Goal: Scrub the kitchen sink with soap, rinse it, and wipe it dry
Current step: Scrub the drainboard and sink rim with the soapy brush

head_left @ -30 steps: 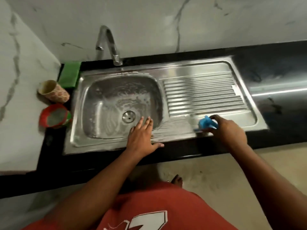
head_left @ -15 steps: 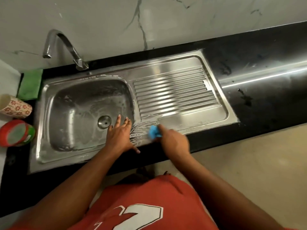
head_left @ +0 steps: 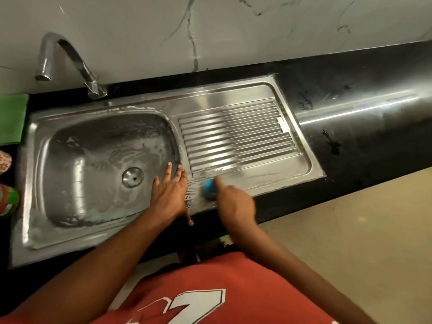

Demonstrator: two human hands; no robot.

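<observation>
1. Sink (head_left: pixel 70 242), stainless steel, set into a black table (head_left: pixel 362 127). It fills the left and centre of the frame.
2. Basin, left part of the sink, streaked with a white soapy film; round drain (head_left: pixel 132 177) in its floor.
3. Drainboard (head_left: pixel 236 134), ribbed, right part of the sink. Soap streaks lie on the flat strip along its lower edge.
4. Faucet (head_left: pixel 80 65), curved chrome, upper left, rising from behind the basin.
5. Blue scrubber (head_left: pixel 208 187), centre of the frame, pressed on the soapy front strip of the drainboard.
6. Right hand (head_left: pixel 235 204), motion-blurred, grasping the blue scrubber from below and to the right.
7. Left hand (head_left: pixel 169 194), laid flat on the rim between basin and drainboard, just left of the scrubber. Its fingers (head_left: pixel 168 169) are straight and spread, released, with the tips reaching over the basin's edge.
8. Green cloth (head_left: pixel 11 118), left edge, on the table beside the sink.
9. Patterned cup (head_left: pixel 4 161), left edge, partly cut off.
10. Red and green container (head_left: pixel 8 202), left edge, below the cup.
11. White marble wall (head_left: pixel 233 31), grey-veined, across the top.
12. Red shirt (head_left: pixel 210 288) with white print, bottom centre.
13. Beige floor (head_left: pixel 362 230), lower right.
</observation>
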